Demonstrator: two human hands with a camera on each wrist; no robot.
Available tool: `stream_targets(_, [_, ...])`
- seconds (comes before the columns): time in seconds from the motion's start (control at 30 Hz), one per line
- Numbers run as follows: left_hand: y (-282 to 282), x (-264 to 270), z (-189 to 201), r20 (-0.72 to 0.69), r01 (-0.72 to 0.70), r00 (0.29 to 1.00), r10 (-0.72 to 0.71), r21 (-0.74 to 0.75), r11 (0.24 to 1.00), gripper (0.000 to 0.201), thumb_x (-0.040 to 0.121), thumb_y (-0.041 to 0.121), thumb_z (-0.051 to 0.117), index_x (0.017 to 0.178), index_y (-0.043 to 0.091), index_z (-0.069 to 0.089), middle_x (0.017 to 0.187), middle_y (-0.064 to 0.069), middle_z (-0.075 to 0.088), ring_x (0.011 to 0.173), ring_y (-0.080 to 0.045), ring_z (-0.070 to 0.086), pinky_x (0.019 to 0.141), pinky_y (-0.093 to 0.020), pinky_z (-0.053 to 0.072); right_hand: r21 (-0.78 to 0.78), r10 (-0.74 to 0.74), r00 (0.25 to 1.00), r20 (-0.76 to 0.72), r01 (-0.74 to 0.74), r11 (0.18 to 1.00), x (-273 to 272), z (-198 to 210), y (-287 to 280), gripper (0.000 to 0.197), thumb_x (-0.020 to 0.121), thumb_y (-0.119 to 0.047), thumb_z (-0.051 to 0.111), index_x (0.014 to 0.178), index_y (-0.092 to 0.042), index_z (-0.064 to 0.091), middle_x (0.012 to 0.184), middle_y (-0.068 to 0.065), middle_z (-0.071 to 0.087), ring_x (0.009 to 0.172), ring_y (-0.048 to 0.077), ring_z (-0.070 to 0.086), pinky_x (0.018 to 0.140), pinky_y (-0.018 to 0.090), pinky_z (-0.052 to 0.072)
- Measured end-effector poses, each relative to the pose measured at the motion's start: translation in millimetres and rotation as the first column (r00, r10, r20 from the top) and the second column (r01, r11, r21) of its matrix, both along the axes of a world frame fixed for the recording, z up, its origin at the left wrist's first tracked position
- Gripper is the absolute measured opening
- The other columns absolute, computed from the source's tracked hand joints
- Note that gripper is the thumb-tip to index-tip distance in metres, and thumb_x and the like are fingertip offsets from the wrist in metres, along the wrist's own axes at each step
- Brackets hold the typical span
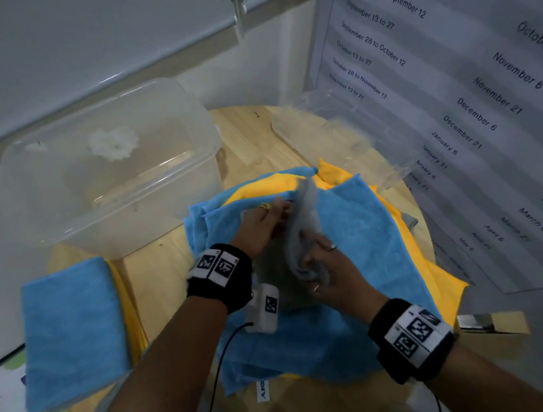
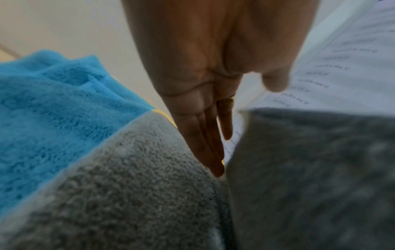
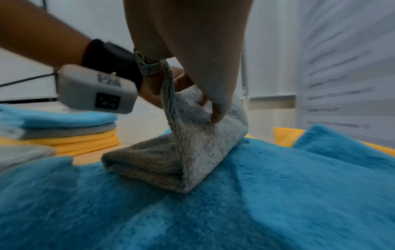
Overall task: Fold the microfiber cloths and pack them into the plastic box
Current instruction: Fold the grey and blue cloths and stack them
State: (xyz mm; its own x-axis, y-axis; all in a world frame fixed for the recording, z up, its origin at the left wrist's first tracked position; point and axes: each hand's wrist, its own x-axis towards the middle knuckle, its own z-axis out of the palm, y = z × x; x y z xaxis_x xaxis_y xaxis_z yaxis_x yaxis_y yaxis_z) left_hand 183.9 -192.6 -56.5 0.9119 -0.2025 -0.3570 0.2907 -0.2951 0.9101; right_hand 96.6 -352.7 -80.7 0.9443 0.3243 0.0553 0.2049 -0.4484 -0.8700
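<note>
Fuzzy grey cloth [image 3: 192, 152], half-folded wedge, on blue cloth [image 1: 363, 228] on round wooden table [image 1: 253, 132]. Right hand [image 1: 334, 273] pinches raised flap; left hand [image 1: 262, 227] fingers straight, pressing. One clear plastic box [image 1: 113, 171], empty. Three folded cloths stacked at left.

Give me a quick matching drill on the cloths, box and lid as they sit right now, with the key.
Things:
1. grey cloth
2. plastic box
3. folded stack
4. lid

States:
A. at the table's left edge, blue on top
B. half folded, the right hand lifting one flap
C. open, no cloths inside
D. lying off the box, beyond the spread cloths

Pairs: 1-B, 2-C, 3-A, 4-D
</note>
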Motion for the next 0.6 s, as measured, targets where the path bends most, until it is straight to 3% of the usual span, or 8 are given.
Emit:
stream_targets(0.07, [8.4,0.0,1.3,-0.048,0.08,0.996,-0.075,0.112,0.991,0.064,0.079,0.066,0.053,0.089,0.003,0.059,0.086,-0.007,0.06,0.08,-0.015,0.054,0.075,-0.031,0.049,-0.032,0.136,0.991,-0.008,-0.136,0.99,-2.8,-10.0,14.9,0.02,0.069,-0.007,0.057,0.083,-0.019,0.051,0.126,0.013,0.05,0.115,0.023,0.048,0.083,0.017,0.037])
stream_targets(0.13, [17.5,-0.7,-2.0,-0.067,0.138,0.99,-0.125,0.252,0.958,0.044,0.08,0.049,0.064,0.094,0.008,0.057,0.09,-0.001,0.06,0.083,-0.013,0.056,0.074,-0.026,0.045,-0.047,0.202,0.978,-0.044,-0.204,0.978,-4.8,-13.1,27.1,0.01,0.073,-0.009,0.056,0.082,-0.009,0.055,0.108,0.009,0.056,0.097,0.022,0.052,0.077,0.026,0.041])
stream_targets(0.2, [26.9,2.0,-10.6,-0.038,0.096,0.995,-0.088,0.322,0.942,0.042,0.085,0.037,0.064,0.109,0.003,0.057,0.102,-0.006,0.062,0.096,-0.02,0.058,0.08,-0.027,0.044,-0.122,0.257,0.966,-0.036,-0.259,0.958,-4.9,-15.4,34.0,0.011,0.076,-0.011,0.056,0.084,-0.004,0.057,0.116,0.015,0.059,0.109,0.026,0.053,0.092,0.035,0.045])
stream_targets(0.3, [34.8,7.4,-20.2,-0.014,0.009,1.0,-0.004,0.392,0.92,0.035,0.09,0.031,0.059,0.104,-0.001,0.056,0.105,-0.016,0.062,0.101,-0.028,0.058,0.082,-0.032,0.043,-0.247,0.309,0.949,-0.068,-0.316,0.916,-4.8,-22.5,32.2,0.018,0.076,-0.01,0.057,0.092,-0.004,0.064,0.135,0.018,0.052,0.129,0.036,0.044,0.111,0.03,0.028])
stream_targets(0.37, [35.8,9.1,-22.7,-0.029,-0.014,0.999,0.028,0.392,0.92,0.034,0.09,0.03,0.059,0.101,-0.001,0.055,0.095,-0.01,0.058,0.091,-0.022,0.054,0.076,-0.03,0.039,-0.353,0.351,0.936,0.005,-0.327,0.877,-8.9,-27.2,29.9,0.025,0.075,-0.017,0.054,0.092,-0.011,0.071,0.126,0.016,0.06,0.121,0.045,0.05,0.102,0.05,0.04])
stream_targets(0.43, [34.6,9.2,-23.9,-0.012,-0.034,0.999,0.043,0.42,0.907,0.029,0.089,0.03,0.06,0.09,0.003,0.054,0.084,-0.002,0.05,0.084,-0.017,0.047,0.073,-0.026,0.034,-0.462,0.424,0.9,0.1,-0.335,0.821,-11.2,-33.0,25.8,0.032,0.073,-0.026,0.047,0.087,-0.02,0.075,0.114,0.014,0.068,0.109,0.045,0.059,0.085,0.058,0.048])
stream_targets(0.5, [34.1,10.8,-27.5,0.002,-0.039,0.999,0.043,0.45,0.892,0.034,0.087,0.033,0.062,0.069,0.012,0.043,0.07,0.004,0.044,0.078,-0.017,0.045,0.071,-0.027,0.032,-0.516,0.452,0.877,0.165,-0.314,0.797,-14.6,-33.9,23.4,0.036,0.073,-0.029,0.043,0.087,-0.025,0.076,0.11,0.011,0.07,0.105,0.041,0.063,0.081,0.054,0.05])
stream_targets(0.6, [32.8,14.3,-31.4,0.01,-0.07,0.997,0.073,0.458,0.886,0.043,0.083,0.035,0.066,0.06,0.019,0.034,0.063,0.006,0.038,0.069,-0.016,0.043,0.07,-0.029,0.032,-0.494,0.405,0.893,0.198,-0.266,0.828,-18.2,-25.9,19.7,0.034,0.077,-0.027,0.043,0.089,-0.025,0.076,0.108,0.004,0.071,0.105,0.034,0.065,0.079,0.04,0.055])
